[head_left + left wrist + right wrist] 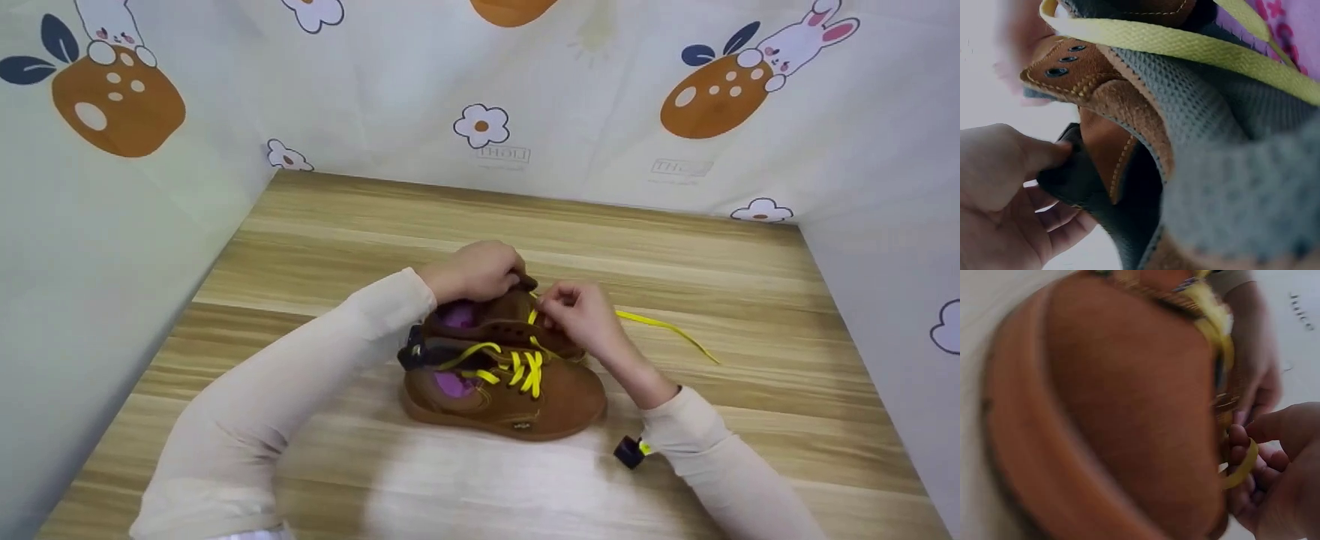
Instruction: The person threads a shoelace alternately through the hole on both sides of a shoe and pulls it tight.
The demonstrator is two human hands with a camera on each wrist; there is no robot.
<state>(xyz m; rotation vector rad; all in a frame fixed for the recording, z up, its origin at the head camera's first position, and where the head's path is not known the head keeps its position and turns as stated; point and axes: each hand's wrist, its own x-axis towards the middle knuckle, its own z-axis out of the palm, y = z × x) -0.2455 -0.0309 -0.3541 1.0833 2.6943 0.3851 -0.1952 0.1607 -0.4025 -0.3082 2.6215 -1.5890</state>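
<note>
Two brown shoes with yellow laces lie side by side. The near shoe (566,397) has its lace crossed through the eyelets; the far shoe (504,309) is partly hidden by both hands. My left hand (484,270) pinches the dark-lined tongue (1100,188) of the far shoe between thumb and fingers. Close to the far shoe's eyelet flaps, my right hand (583,313) pinches its yellow lace (1244,468). The lace's loose end (667,325) trails to the right over the table. Blur softens the right wrist view.
The shoes rest on a wood-grain table (315,465). Pale printed cloth (390,90) walls it at the back and both sides. Small black devices sit by the left wrist (410,351) and the right wrist (630,453).
</note>
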